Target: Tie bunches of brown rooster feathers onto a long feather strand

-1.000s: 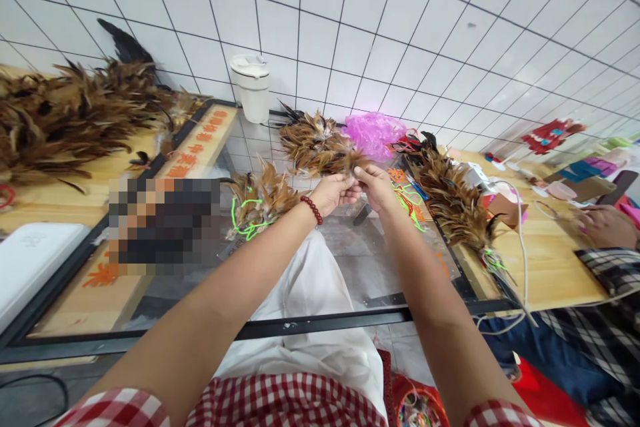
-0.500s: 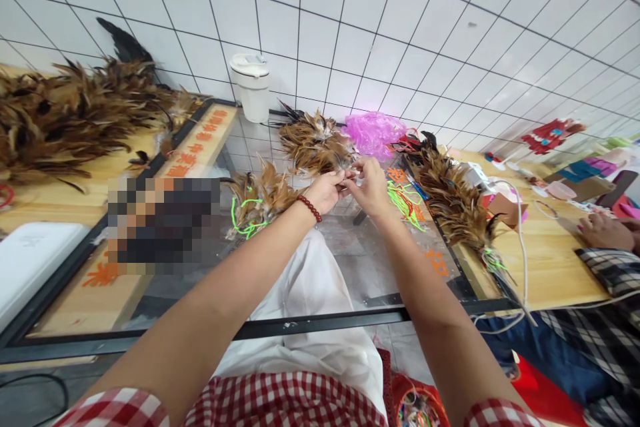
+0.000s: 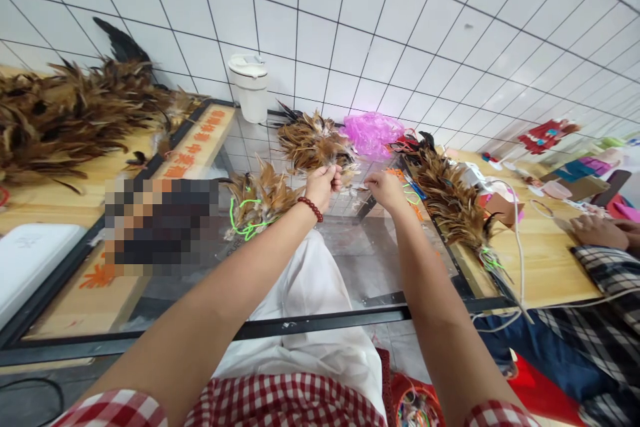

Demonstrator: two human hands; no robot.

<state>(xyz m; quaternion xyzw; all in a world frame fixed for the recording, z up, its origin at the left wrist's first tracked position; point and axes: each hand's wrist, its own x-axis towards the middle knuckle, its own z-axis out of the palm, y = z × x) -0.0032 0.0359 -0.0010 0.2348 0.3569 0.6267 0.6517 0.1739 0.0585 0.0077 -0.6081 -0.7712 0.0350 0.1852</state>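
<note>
My left hand [image 3: 324,187], with a dark red bead bracelet [image 3: 311,209] at the wrist, is closed over the glass tabletop [image 3: 335,263]. What it holds is hidden by the fingers. Just behind it lies a pile of brown feathers [image 3: 313,143]. My right hand [image 3: 388,191] is pinched a short way to the right, with a thin pale bit at its fingertips too small to name. Bright green cords [image 3: 413,195] lie partly hidden behind that hand. Left of my hands rests a bunch of brown feathers [image 3: 270,190] with a green cord [image 3: 245,230] on it.
A white lidded bin [image 3: 250,90] and a pink plastic bag [image 3: 373,133] stand along the tiled wall. Feather garlands lie left [image 3: 65,127] and right [image 3: 447,193]. A white cable [image 3: 520,247] hangs at the right, near another person's hand [image 3: 597,230].
My hands have moved apart from where they met. The right hand has shifted right, now covering much of the green cords; the left has moved slightly left.
</note>
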